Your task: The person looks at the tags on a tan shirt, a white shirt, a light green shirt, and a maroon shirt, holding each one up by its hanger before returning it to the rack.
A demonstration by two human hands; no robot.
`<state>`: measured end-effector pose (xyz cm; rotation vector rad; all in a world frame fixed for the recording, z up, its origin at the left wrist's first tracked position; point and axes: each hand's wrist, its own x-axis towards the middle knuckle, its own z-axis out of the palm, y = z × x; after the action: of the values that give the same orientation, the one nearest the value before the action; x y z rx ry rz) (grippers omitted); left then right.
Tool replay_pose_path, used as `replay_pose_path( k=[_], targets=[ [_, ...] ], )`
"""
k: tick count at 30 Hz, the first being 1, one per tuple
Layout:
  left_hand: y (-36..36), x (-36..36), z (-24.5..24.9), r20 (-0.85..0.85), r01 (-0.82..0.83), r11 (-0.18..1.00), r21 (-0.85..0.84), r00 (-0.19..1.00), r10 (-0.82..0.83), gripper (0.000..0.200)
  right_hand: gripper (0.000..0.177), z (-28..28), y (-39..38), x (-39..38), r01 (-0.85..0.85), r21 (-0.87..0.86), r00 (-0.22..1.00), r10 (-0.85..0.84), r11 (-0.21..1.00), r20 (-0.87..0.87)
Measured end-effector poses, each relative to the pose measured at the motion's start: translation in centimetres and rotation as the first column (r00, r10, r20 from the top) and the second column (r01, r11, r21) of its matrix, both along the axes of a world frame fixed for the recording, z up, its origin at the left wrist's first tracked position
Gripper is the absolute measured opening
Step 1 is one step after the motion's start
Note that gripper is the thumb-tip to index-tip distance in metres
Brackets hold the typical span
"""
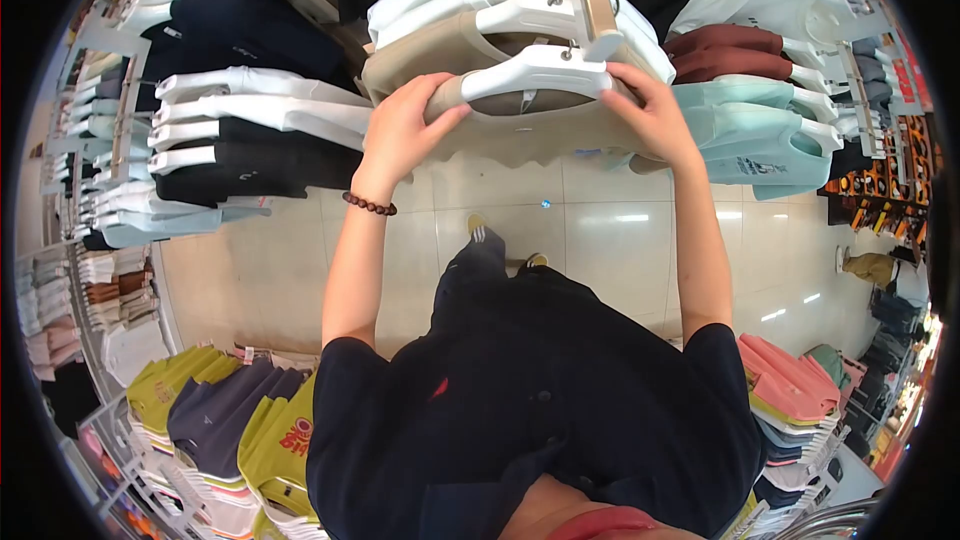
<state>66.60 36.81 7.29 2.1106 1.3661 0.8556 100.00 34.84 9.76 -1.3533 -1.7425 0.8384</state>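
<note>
A beige shirt (530,135) hangs on a white hanger (535,73) at the front end of a rail (597,15). On the shirt's left shoulder in view is my left hand (408,123), its thumb apart from the fingers and resting on the cloth near the collar. My right hand (652,120) holds the opposite shoulder by the hanger's end, fingers over the top and thumb in front. Behind this shirt hang another beige shirt (425,52) and white shirts (420,5) on white hangers.
Black and white garments (270,155) hang at the left; mint shirts (765,130) and dark red ones (725,52) hang at the right. Folded or hung green shirts (275,450) and pink shirts (785,380) are at the lower sides. A tiled floor (610,230) lies below.
</note>
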Motion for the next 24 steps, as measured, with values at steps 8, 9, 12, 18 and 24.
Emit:
replay_pose_path(
  k=[8, 9, 12, 18, 24],
  targets=[
    [-2.4, -3.7, -2.7, 0.176, -0.176, 0.962, 0.210, 0.974, 0.140, 0.039, 0.037, 1.2, 10.1, 1.2, 0.062, 0.087, 0.990, -0.073, 0.994, 0.119],
    [-3.6, -4.1, -3.9, 0.177, -0.176, 0.962, 0.208, 0.974, 0.140, 0.039, 0.041, 1.2, 10.8, 0.9, 0.022, -0.005, 0.992, -0.021, 1.000, 0.121],
    [-7.2, -4.9, -7.6, 0.284, -0.275, 0.960, -0.048, 0.918, 0.278, 0.033, 0.041, -0.4, 13.7, 1.8, -0.039, -0.156, 0.975, 0.072, 0.987, 0.212],
    [-11.6, -5.0, -10.9, 0.400, -0.125, 0.872, -0.473, 0.852, 0.339, 0.019, 0.033, 1.7, 10.9, 1.6, 0.078, 0.064, 0.984, -0.088, 0.995, 0.157],
    [-11.8, -3.6, -10.7, 0.335, -0.039, 0.894, -0.447, 0.919, 0.208, 0.018, 0.036, 6.0, 3.9, 7.0, 0.279, 0.033, 0.922, -0.277, 0.960, 0.272]
  ],
)
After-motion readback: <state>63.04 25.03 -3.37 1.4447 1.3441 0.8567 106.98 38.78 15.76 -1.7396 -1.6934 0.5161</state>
